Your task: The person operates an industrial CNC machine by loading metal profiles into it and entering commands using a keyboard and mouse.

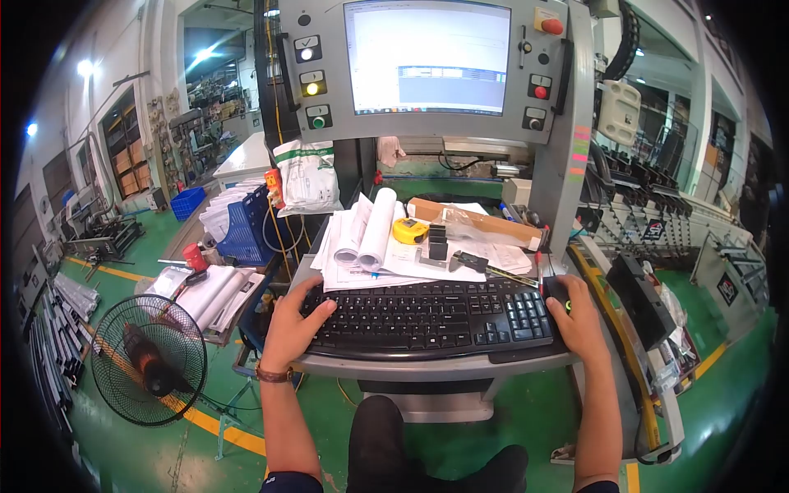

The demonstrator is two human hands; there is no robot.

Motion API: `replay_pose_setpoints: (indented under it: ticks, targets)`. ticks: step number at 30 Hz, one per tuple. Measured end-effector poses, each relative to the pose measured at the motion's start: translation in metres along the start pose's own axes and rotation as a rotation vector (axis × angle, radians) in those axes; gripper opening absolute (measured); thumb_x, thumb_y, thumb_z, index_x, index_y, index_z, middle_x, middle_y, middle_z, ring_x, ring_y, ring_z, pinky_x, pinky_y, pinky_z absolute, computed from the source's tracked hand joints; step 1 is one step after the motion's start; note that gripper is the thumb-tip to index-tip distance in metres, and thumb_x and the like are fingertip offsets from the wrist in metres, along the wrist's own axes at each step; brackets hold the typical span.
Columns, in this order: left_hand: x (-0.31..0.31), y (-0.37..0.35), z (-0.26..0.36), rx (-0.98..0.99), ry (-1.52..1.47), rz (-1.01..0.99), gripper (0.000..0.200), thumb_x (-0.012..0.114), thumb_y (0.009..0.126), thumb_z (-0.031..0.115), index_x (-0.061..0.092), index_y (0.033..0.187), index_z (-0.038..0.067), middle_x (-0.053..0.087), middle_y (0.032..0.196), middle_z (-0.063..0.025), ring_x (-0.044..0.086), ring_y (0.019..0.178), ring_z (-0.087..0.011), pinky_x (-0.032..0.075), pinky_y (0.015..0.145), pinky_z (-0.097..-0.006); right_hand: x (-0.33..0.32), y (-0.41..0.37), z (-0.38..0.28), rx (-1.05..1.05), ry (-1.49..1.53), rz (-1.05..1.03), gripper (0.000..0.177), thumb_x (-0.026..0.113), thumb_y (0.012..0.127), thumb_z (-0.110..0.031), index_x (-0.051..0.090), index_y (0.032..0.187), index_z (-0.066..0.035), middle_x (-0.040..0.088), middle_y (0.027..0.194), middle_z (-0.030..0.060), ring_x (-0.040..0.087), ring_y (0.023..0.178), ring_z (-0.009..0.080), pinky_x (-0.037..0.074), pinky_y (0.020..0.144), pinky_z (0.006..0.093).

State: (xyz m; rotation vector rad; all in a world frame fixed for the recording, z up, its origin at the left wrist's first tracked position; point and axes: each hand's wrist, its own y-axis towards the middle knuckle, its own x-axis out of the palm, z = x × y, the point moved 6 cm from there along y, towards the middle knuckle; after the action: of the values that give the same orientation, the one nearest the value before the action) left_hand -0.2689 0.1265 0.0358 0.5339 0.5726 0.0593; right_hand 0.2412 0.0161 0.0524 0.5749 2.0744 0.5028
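A black keyboard (411, 320) lies on a grey shelf under a lit monitor (427, 53) set in a control panel. My left hand (296, 322) rests at the keyboard's left end, thumb and fingers apart, holding nothing that shows. At the right end, my right hand (574, 312) lies over a black mouse (555, 289), its thumb along the mouse's left side. Behind the keyboard are rolled papers (378, 228), a yellow tape measure (409, 231) and small black blocks (437, 242) on loose sheets.
A black fan (149, 360) stands at the lower left, below a side table with papers and a red-lidded container (195, 256). A white bag (308, 177) hangs left of the shelf. Metal frames and a black box (639, 300) are at the right.
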Motion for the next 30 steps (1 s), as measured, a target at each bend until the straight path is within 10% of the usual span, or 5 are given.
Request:
replay_pose_setpoints:
  ticks: [30]
  targets:
    - [-0.0015,0.0001,0.0052,-0.006,0.006,-0.018,0.063,0.082,0.099,0.037,0.066,0.148,0.000,0.074,0.140,-0.0219,0.066,0.132,-0.0340,0.046,0.118,-0.0440,0.0018,0.0005,0.0058,-0.012,0.007,-0.005,0.053,0.069,0.105,-0.025,0.057,0.151,-0.002,0.058,0.150,0.0233,0.056,0.143,0.0427,0.044,0.120,0.0457]
